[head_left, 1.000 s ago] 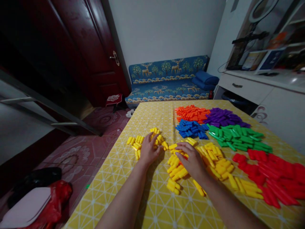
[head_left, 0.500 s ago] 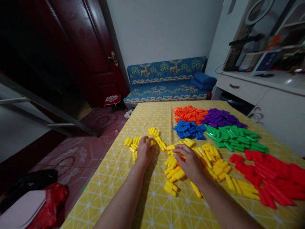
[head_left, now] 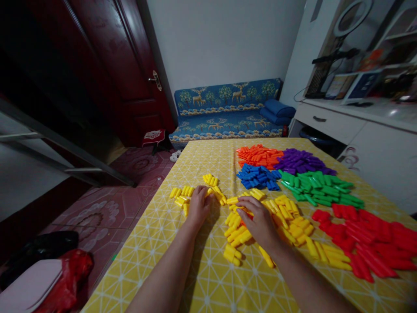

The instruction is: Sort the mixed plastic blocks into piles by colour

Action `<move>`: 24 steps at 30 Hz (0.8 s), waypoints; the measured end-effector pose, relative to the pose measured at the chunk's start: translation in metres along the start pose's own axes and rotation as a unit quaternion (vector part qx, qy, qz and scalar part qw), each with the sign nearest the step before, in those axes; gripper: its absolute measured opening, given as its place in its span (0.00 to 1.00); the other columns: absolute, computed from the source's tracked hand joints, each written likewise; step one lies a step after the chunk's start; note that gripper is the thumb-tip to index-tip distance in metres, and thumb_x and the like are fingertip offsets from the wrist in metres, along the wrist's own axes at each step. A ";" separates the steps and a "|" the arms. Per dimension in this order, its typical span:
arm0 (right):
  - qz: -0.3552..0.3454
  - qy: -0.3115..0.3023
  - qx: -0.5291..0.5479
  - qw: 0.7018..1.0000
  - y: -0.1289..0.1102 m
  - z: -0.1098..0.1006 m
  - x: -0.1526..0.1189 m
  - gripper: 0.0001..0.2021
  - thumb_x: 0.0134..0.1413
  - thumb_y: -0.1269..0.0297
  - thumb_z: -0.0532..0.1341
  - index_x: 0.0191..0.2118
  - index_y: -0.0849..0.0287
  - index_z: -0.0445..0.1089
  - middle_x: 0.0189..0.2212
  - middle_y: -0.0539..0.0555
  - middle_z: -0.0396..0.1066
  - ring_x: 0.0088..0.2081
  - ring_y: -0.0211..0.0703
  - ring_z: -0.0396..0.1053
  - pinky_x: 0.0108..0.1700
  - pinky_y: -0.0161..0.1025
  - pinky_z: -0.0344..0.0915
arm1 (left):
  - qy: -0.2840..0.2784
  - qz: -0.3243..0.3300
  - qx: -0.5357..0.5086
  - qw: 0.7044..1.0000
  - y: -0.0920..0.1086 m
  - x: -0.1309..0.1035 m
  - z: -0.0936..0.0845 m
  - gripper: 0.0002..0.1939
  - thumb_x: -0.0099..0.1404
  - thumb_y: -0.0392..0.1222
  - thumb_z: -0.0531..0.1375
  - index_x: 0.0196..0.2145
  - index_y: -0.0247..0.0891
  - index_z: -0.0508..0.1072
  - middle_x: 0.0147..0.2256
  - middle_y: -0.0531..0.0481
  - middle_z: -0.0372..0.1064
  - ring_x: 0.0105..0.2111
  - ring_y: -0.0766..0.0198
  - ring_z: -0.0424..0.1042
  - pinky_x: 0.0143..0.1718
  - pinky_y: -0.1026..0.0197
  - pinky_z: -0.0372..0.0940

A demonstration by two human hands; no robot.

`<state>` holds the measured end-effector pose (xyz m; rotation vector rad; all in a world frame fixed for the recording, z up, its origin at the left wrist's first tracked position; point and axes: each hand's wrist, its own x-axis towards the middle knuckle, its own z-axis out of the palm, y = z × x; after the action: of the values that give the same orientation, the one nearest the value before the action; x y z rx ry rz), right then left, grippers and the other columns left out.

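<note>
My left hand (head_left: 199, 206) reaches into a loose group of yellow pieces (head_left: 181, 200) on the left, its fingers bent over them; whether it grips one is hidden. My right hand (head_left: 259, 217) rests over the larger yellow pile (head_left: 237, 232), fingers curved and thumb apart, with a bit of orange showing beneath. What lies under its fingertips cannot be made out. Between the hands a short row of yellow pieces (head_left: 220, 195) lies on the cloth. One small yellow cluster (head_left: 232, 254) sits nearer to me.
Piles of orange (head_left: 259, 156), purple (head_left: 301, 161), blue (head_left: 259, 177), green (head_left: 321, 188) and red pieces (head_left: 371, 239) lie on the right of the yellow patterned table (head_left: 146, 252). A blue sofa (head_left: 224, 119) stands beyond its far edge, a white cabinet (head_left: 365, 143) to the right.
My left hand has shifted slightly, and a yellow piece near its fingertips is more visible. My right hand stays nearly where it was. The view has moved a little.
</note>
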<state>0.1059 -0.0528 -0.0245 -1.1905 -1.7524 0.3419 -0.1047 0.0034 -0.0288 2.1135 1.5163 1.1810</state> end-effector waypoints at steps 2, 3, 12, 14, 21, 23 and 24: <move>-0.014 0.006 0.011 1.000 -0.004 -0.002 0.001 0.09 0.57 0.68 0.58 0.43 0.55 0.72 0.43 0.57 0.72 0.47 0.48 0.70 0.51 0.47 0.68 | -0.026 0.002 -0.118 0.993 0.009 -0.002 0.002 0.12 0.66 0.45 0.55 0.37 0.35 0.74 0.39 0.44 0.70 0.41 0.59 0.68 0.45 0.58 0.64; -0.020 0.004 0.017 1.000 -0.006 -0.003 0.001 0.12 0.58 0.68 0.58 0.47 0.55 0.71 0.45 0.57 0.72 0.47 0.47 0.70 0.51 0.47 0.69 | -0.049 -0.008 -0.170 0.984 0.015 -0.004 0.004 0.13 0.66 0.48 0.56 0.36 0.35 0.73 0.37 0.45 0.70 0.39 0.60 0.69 0.43 0.59 0.64; -0.045 -0.040 0.074 0.995 -0.017 -0.003 0.000 0.18 0.59 0.66 0.60 0.55 0.49 0.67 0.48 0.54 0.71 0.50 0.44 0.69 0.52 0.41 0.68 | -0.216 -0.028 -0.314 0.924 0.048 -0.019 0.015 0.22 0.66 0.56 0.55 0.35 0.30 0.75 0.31 0.48 0.71 0.32 0.64 0.67 0.36 0.64 0.62; -0.027 -0.016 0.092 0.995 -0.016 -0.004 0.001 0.11 0.60 0.65 0.60 0.47 0.52 0.72 0.41 0.54 0.72 0.43 0.42 0.71 0.44 0.38 0.70 | -0.226 -0.019 -0.305 0.925 0.049 -0.018 0.013 0.23 0.67 0.55 0.54 0.39 0.31 0.76 0.34 0.47 0.73 0.35 0.62 0.69 0.39 0.63 0.63; 0.089 0.106 0.102 0.985 -0.008 -0.024 0.003 0.07 0.59 0.62 0.59 0.38 0.56 0.73 0.34 0.52 0.73 0.35 0.42 0.70 0.35 0.37 0.67 | -0.166 -0.050 -0.281 0.944 0.036 -0.016 0.012 0.19 0.65 0.53 0.57 0.43 0.35 0.77 0.39 0.44 0.76 0.38 0.59 0.73 0.41 0.60 0.66; 0.092 0.115 0.089 0.985 -0.004 -0.029 0.004 0.09 0.59 0.61 0.58 0.32 0.57 0.72 0.31 0.53 0.72 0.35 0.43 0.70 0.38 0.39 0.67 | -0.164 -0.027 -0.259 0.952 0.035 -0.015 0.012 0.17 0.66 0.50 0.56 0.43 0.37 0.77 0.39 0.44 0.76 0.39 0.58 0.74 0.44 0.58 0.67; 0.085 0.120 0.078 0.986 -0.001 -0.030 0.005 0.11 0.60 0.60 0.58 0.29 0.57 0.72 0.30 0.53 0.72 0.35 0.44 0.70 0.39 0.40 0.66 | -0.160 0.002 -0.232 0.959 0.035 -0.014 0.012 0.15 0.67 0.48 0.56 0.43 0.38 0.77 0.41 0.44 0.76 0.41 0.58 0.73 0.47 0.57 0.66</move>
<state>0.1291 -0.0573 -0.0059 -1.2170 -1.3964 0.4117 -0.0741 -0.0207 -0.0204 1.8719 0.9776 1.0123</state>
